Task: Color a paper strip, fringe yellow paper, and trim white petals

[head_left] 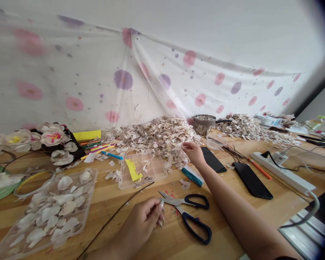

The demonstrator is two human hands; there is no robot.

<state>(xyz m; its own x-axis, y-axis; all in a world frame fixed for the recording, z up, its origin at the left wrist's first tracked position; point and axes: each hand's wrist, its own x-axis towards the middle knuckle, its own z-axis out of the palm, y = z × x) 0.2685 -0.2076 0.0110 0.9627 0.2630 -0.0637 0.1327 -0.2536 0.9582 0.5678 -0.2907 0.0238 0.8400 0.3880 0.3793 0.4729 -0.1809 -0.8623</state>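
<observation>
My left hand (147, 220) is closed in a pinch near the front of the table, its fingertips beside the blades of dark-handled scissors (196, 216). What it holds, if anything, is too small to name. A thin dark stem (116, 213) lies diagonally to its left. Reaching further forward, my right hand (193, 152) is at the right edge of a large heap of pale petal-like flakes (157, 137). Its thumb and forefinger are close together at the flakes, and I cannot make out anything between them.
A clear tray of white petals (93, 187) is at left, with made flowers (52, 139) behind. A divided box (154, 164) holds a yellow piece. Metal bowls (203, 124), a black phone (251, 180), an orange pen (261, 169) and a power strip (287, 173) lie right.
</observation>
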